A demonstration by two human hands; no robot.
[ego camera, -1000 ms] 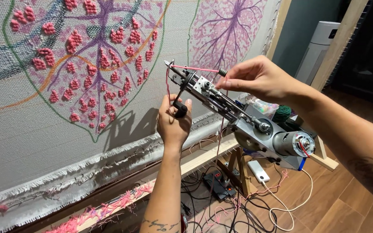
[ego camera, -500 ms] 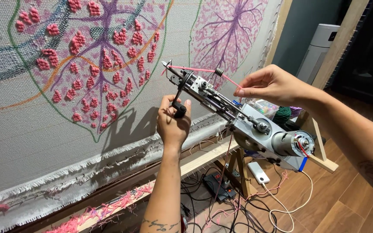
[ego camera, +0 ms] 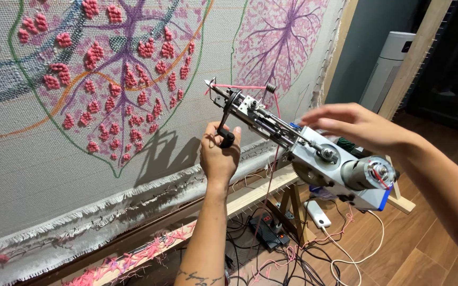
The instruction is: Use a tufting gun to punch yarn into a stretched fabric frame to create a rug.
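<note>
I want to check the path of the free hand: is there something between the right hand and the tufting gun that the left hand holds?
Nothing visible stands between them. The right hand hovers open just above the tufting gun, with only air in the gap. The left hand grips the black front handle, further forward, out of that path.

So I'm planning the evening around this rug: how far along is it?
Done: pink tufts dot the big leaf outline on the cloth. In hand: the left hand grips the tufting gun, pink yarn strung at its tip; the right hand hovers above. Left: most of that leaf and the purple-veined leaf remain bare.
</note>
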